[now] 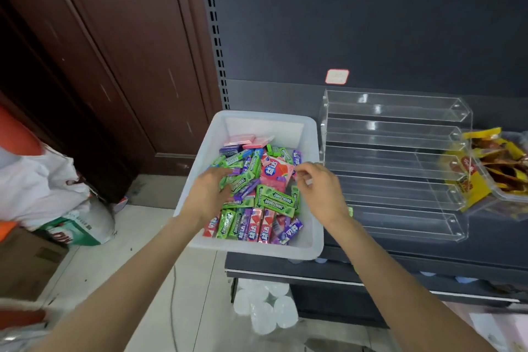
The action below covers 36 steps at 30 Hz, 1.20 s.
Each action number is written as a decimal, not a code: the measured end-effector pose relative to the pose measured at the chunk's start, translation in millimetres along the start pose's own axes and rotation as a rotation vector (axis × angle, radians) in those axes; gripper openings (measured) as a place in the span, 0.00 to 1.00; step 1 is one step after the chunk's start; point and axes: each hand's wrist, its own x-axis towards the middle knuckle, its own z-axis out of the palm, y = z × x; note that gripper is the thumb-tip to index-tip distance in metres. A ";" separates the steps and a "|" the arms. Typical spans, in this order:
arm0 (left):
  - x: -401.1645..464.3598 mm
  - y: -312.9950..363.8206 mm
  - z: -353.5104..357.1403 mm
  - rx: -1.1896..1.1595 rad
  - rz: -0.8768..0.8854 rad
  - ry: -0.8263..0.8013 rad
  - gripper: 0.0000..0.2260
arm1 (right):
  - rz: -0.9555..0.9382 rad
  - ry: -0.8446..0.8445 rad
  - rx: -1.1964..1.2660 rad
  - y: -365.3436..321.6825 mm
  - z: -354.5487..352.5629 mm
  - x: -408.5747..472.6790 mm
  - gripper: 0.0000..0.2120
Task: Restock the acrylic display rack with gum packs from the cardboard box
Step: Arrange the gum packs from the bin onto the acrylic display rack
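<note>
**Both hands over a tub of mixed gum**

Right now both hands are down among the gum packs, which lie heaped in a white plastic tub on a dark shelf; the container looks like a plastic bin, not cardboard. The left hand lies palm-down on the pile at the tub's left side, fingers spread and fairly straight, touching green packs without curling round any. The right hand hovers over the tub's right side with its fingers loosely bent and its thumb and forefinger drawn close together near a pink pack; whether they pinch anything cannot be told.

The green packs read DOUBLEMINT in white capitals, several lying flat in the middle and others standing along the near edge. Purple and red-and-pink packs carry white Chinese characters on a blue roundel, as does the larger pink pack. Plain pink flat boxes lie at the far end.

Just right of the tub stands the clear display rack, its stepped tiers holding no packs. Beyond it, a clear tray holds yellow snack bags whose print is too blurred to read. A small red-bordered label on the back panel is illegible.
</note>
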 end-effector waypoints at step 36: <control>40.2 -9.4 13.6 0.285 0.038 -0.112 0.07 | 0.394 0.114 0.479 -17.6 -7.3 -1.1 0.05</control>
